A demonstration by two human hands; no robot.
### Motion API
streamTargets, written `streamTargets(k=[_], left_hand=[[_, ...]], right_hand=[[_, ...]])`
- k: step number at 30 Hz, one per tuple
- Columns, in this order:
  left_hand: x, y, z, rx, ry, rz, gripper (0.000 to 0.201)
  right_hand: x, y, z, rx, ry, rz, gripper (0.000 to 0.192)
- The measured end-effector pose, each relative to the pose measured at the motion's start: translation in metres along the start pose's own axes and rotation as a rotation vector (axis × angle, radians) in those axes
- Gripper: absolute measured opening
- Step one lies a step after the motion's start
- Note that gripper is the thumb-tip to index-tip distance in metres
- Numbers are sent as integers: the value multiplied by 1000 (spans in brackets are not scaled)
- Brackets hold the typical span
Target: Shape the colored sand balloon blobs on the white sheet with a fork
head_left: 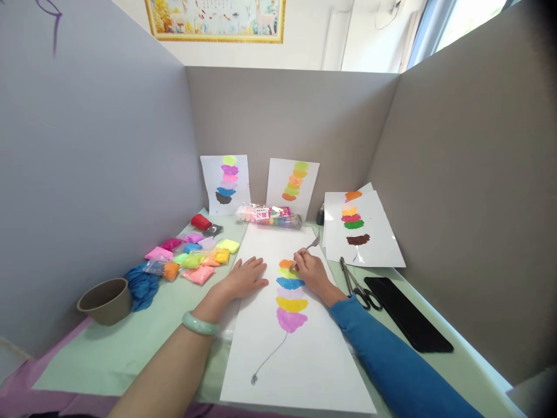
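Observation:
On the white sheet of paper [300, 371] a column of coloured clay patches runs away from me, with a pencil line curling below it. My left hand [249, 277] lies flat on the sheet's left side, fingers stretched out and holding nothing. In my right hand [311, 271] is a small metal fork [313, 242], its wider end pointing up and away. The fork's lower end meets the clay near the yellow patch [288, 273], partly hidden by my fingers. Below that lie a blue patch [290, 283], a pale lilac one, a deeper yellow one and a purple patch [291, 319].
Several bags of coloured clay [198, 259], a blue cloth [143, 287] and a grey-brown bowl [105, 301] sit left. Scissors [359, 287] and a black phone [409, 313] lie right. Finished-looking pictures [365, 232] and a clear package [270, 216] stand behind. Grey panels [296, 116] surround the table.

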State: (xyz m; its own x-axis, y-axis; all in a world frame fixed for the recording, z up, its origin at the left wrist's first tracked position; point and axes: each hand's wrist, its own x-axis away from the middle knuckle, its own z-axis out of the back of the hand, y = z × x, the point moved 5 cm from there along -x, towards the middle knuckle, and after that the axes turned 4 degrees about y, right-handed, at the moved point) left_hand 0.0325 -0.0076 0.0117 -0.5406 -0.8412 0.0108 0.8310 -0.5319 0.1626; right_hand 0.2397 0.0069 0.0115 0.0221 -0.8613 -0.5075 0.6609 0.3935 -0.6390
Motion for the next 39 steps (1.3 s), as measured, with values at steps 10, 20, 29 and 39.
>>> streamTargets(k=[10, 20, 29, 39], left_hand=[[0, -1, -1, 7, -15, 7, 52], [0, 1, 0, 22, -13, 10, 52], [-1, -2, -2, 20, -12, 6, 53], [-2, -2, -2, 25, -15, 11, 55]], right_hand=[[1, -8, 1, 105, -29, 35, 29], [2, -16, -1, 220, -35, 144, 31], [1, -3, 6, 102, 95, 47, 35], [3, -13, 3, 139, 13, 74, 32]])
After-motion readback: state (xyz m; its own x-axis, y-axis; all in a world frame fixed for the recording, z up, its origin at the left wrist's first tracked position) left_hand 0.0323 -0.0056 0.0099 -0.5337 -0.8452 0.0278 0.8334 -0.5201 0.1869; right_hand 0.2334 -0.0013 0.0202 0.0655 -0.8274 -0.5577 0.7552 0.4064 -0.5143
